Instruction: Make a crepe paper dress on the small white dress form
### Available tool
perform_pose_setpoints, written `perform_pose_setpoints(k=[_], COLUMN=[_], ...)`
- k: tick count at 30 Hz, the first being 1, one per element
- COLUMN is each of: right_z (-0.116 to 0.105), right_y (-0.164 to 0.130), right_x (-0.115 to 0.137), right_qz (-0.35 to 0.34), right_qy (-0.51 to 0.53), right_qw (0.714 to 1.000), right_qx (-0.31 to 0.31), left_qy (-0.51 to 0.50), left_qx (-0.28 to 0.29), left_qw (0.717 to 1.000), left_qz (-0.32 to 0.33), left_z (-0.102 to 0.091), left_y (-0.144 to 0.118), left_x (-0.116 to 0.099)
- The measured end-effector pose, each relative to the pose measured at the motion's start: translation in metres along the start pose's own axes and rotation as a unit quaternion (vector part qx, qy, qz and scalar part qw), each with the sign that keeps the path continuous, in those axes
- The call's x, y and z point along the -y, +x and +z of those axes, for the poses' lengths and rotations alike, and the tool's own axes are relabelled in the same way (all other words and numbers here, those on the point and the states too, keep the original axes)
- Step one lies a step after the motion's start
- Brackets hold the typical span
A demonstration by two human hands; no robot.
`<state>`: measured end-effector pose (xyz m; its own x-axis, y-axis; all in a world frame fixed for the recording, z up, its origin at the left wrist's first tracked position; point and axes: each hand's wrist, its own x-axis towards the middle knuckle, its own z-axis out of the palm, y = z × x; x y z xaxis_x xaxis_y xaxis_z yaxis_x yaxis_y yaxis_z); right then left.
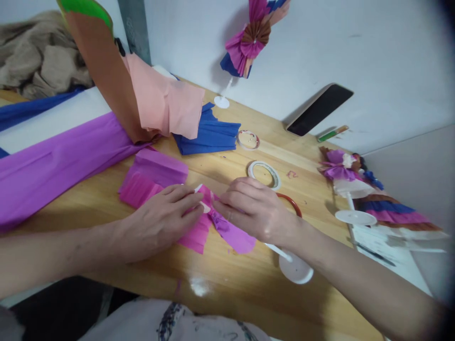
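Observation:
In the middle of the wooden table, my left hand [161, 218] presses its closed fingers on pink crepe paper [194, 239], with a small white strip [205, 207] showing at the fingertips. My right hand [258, 210] pinches the gathered part of a purple crepe paper piece [238, 237], close beside the left fingertips. Under the right wrist runs the rod of a white stand with a round base [296, 268]. Red-handled scissors [292, 203] seem to lie partly behind that hand, mostly hidden. Folded magenta crepe paper [156, 168] lies past my left hand.
Tape rolls [265, 173] [249, 140] lie beyond my right hand. Blue crepe paper [213, 135], pink paper [167, 104], a brown roll [104, 71] and a purple sheet [60, 166] cover the left. A phone [320, 109] leans on the wall; paper figures stand behind and right.

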<state>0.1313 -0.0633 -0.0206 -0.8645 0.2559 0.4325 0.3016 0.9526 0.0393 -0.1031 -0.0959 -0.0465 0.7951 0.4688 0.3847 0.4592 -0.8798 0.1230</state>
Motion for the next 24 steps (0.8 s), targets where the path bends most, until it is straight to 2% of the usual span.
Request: perform_pose_setpoints(k=[4, 13, 17, 24], right_z=[0.000, 0.009, 0.012, 0.012], right_y=[0.001, -0.003, -0.003, -0.001], right_x=[-0.006, -0.021, -0.024, -0.026], right_qz=[-0.035, -0.086, -0.084, -0.081], right_qy=[0.023, 0.041, 0.066, 0.092], right_qw=[0.999, 0.995, 0.993, 0.992], right_qx=[0.005, 0.023, 0.046, 0.026], left_qy=[-0.041, -0.116, -0.122, -0.116], left_qx=[-0.001, -0.007, -0.001, -0.039], left_qw=[0.999, 0.987, 0.986, 0.987], left_qz=[-0.020, -0.109, -0.112, -0.107], left_z=[0.000, -0.002, -0.001, 0.005], left_y=[0.001, 0.006, 0.006, 0.006], left_x=[0.002, 0.004, 0.006, 0.009])
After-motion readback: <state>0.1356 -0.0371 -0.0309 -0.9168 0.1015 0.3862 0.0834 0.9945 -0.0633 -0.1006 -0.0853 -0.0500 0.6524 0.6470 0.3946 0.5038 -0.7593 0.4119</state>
